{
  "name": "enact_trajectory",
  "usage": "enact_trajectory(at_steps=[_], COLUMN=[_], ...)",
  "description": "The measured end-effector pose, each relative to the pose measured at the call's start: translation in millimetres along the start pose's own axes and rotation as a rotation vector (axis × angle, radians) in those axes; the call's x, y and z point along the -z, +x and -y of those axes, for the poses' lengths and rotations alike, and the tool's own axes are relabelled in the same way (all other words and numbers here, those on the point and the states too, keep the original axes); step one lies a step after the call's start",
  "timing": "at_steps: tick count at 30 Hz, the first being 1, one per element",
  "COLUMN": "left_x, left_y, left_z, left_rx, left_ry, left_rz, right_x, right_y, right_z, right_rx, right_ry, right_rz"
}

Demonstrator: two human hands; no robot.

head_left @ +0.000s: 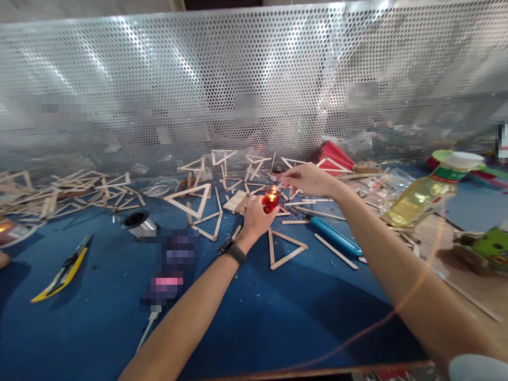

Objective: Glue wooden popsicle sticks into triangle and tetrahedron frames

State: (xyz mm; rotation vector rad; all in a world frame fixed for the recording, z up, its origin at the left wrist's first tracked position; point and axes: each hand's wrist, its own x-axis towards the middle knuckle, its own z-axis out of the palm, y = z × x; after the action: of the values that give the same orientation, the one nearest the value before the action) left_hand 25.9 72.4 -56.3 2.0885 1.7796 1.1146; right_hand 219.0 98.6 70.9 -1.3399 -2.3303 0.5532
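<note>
our left hand (pixel 254 217) wraps its grip around a red candle glass (pixel 271 200), lit, at the middle of the blue bench (pixel 278 317) among wooden stick triangles (pixel 288 248). our right hand (pixel 309 179) hovers just above the flame, grip pinched; on what, we cannot tell.

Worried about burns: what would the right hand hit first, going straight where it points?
Likely the lit red glass candle in the left hand, just ahead of the right hand; depth is unclear.
</note>
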Motion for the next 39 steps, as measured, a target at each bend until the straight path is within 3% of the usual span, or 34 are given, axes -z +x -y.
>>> enact_trajectory(at_steps=[39], left_x=[3.0], left_y=[-0.5], left_z=[-2.2], left_rx=[0.014], left_ry=[-0.015], left_rz=[0.022], right_x=[0.5], right_y=[-1.8], right_z=[0.5], right_rx=[-0.001], right_ry=[0.0], right_rz=[-0.013])
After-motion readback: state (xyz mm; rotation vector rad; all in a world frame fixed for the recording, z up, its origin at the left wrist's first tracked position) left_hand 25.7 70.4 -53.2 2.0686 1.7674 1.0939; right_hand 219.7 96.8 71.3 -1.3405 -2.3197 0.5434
